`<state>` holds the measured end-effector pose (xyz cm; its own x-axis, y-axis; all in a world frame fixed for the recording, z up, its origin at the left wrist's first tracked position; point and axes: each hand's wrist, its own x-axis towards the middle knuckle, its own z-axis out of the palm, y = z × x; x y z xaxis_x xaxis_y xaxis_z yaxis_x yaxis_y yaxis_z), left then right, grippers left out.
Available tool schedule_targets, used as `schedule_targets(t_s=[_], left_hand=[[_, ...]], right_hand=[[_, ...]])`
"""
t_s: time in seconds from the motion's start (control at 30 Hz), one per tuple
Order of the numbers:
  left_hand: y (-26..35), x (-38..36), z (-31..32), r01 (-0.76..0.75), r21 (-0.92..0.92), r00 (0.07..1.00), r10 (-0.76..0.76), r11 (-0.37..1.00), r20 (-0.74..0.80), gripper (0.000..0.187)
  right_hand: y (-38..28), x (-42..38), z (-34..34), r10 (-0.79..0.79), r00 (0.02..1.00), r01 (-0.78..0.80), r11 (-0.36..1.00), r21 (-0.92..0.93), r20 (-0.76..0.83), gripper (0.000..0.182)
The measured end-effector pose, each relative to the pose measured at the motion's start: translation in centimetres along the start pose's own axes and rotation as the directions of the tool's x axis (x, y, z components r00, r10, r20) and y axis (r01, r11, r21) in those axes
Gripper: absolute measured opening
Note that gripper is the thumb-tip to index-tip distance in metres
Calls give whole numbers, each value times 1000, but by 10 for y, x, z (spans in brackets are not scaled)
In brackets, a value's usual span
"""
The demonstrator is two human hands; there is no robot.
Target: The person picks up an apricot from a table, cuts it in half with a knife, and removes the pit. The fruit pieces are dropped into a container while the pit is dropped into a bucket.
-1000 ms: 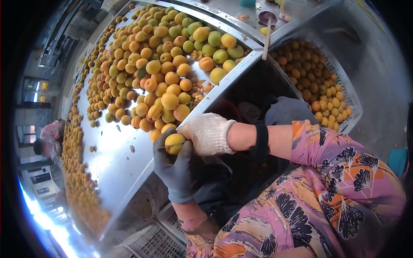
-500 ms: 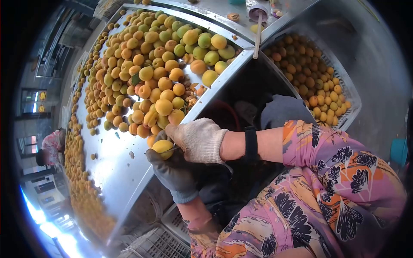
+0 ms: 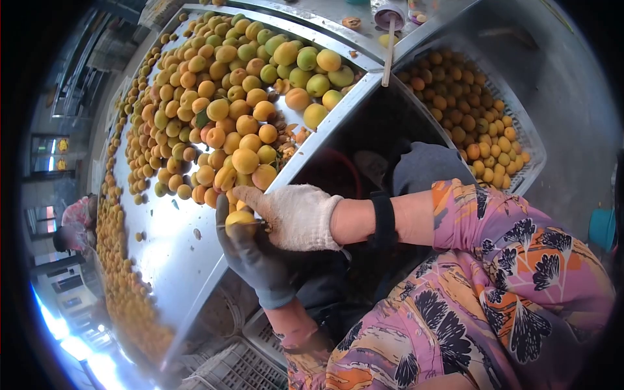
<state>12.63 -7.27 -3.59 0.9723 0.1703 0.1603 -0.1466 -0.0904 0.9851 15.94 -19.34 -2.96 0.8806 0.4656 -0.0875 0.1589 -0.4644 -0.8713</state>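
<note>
A yellow apricot (image 3: 241, 223) sits in my left hand (image 3: 260, 263), which wears a grey coated glove and curls its fingers around the fruit. My right hand (image 3: 296, 214), in a white knitted glove with stained fingers, presses close against the same apricot. Its fingers are bent. A small thin dark piece shows between it and the fruit, too small to name. Both hands are at the near edge of a metal table (image 3: 159, 237). Just beyond them lies a large heap of apricots (image 3: 214, 110), orange, yellow and green.
A white plastic crate (image 3: 530, 140) of apricots stands to the right. Empty-looking crates (image 3: 237, 367) lie below the table. A stick (image 3: 389, 55) leans from a purple cup (image 3: 389, 18) at the top. Another person (image 3: 79, 221) is at the far left. Fruit scraps (image 3: 289, 143) lie by the rim.
The apricot has shifted slightly up and left and turned in my left hand. My left fingers have stretched upward along it. My right fingertips have moved a little up and left.
</note>
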Motion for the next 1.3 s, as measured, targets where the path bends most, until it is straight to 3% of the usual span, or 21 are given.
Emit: schedule_targets(t_s=[0.07, 0.17, 0.23, 0.3, 0.33, 0.4, 0.43, 0.5, 0.67, 0.77, 0.83, 0.93, 1.0, 1.07, 1.17, 1.23, 1.3], left_hand=[[3, 0, -6, 179, -142, 980, -190, 974, -66, 62], [0, 0, -9, 258, -280, 964, -267, 925, 5, 63], [-2, 1, -8, 295, -349, 953, -300, 889, 41, 63], [-4, 1, -4, 154, -4, 987, -154, 988, -34, 57], [-5, 1, -7, 154, -3, 987, -154, 988, -34, 57], [-5, 2, -12, 47, 146, 989, -67, 988, 135, 46], [-5, 2, -13, 46, 145, 989, -66, 988, 135, 46], [-5, 2, -15, 203, 189, 969, -224, 961, 100, 41], [-16, 4, -28, 136, 231, 980, -165, 963, 113, 40], [-17, 1, -38, 169, 145, 974, -188, 975, 130, 40], [-14, 0, -38, 192, 73, 968, -201, 979, 148, 41], [-6, -1, -31, 136, 50, 978, -142, 989, 152, 34], [-12, 0, -35, 224, 72, 963, -232, 972, 137, 40], [-12, -1, -29, 179, 108, 972, -193, 978, 137, 40], [0, -2, -23, 137, 176, 976, -163, 975, 144, 40], [0, -1, -23, 141, 208, 973, -175, 968, 153, 40], [-3, -1, -31, 161, 346, 961, -227, 924, 158, 37]], right_hand=[[2, -1, 3, -1, 1000, 1, 1000, 11, 9, 69], [3, -2, 5, 0, 999, 1, 1000, -19, 42, 71], [-2, -5, -4, 32, 996, -27, 998, -63, 79, 56], [-3, -5, -7, 65, 993, -56, 994, -96, 94, 53], [-3, -5, -8, 99, 989, -85, 988, -128, 106, 51], [1, -6, -6, 92, 992, -79, 987, -137, 91, 47], [3, -5, -5, 82, 994, -71, 987, -148, 77, 42], [5, -6, -5, 90, 994, -83, 989, -119, 62, 38], [1, -5, -3, 89, 994, -82, 990, -111, 61, 28], [2, -6, -1, -1, 1000, 3, 993, -119, 22, 27], [9, -3, 5, -198, 979, 184, 963, -196, -55, 32], [11, 0, 4, -158, 987, 152, 952, -265, -2, 33], [10, 0, 4, -120, 993, 120, 954, -276, 15, 33], [10, -2, 3, -77, 996, 84, 955, -285, 37, 33], [8, -5, 2, -40, 999, 41, 951, -305, 10, 34], [9, -8, 2, -129, 985, 91, 952, -293, -114, 29], [6, -7, -1, -111, 990, 78, 948, -310, -90, 29]])
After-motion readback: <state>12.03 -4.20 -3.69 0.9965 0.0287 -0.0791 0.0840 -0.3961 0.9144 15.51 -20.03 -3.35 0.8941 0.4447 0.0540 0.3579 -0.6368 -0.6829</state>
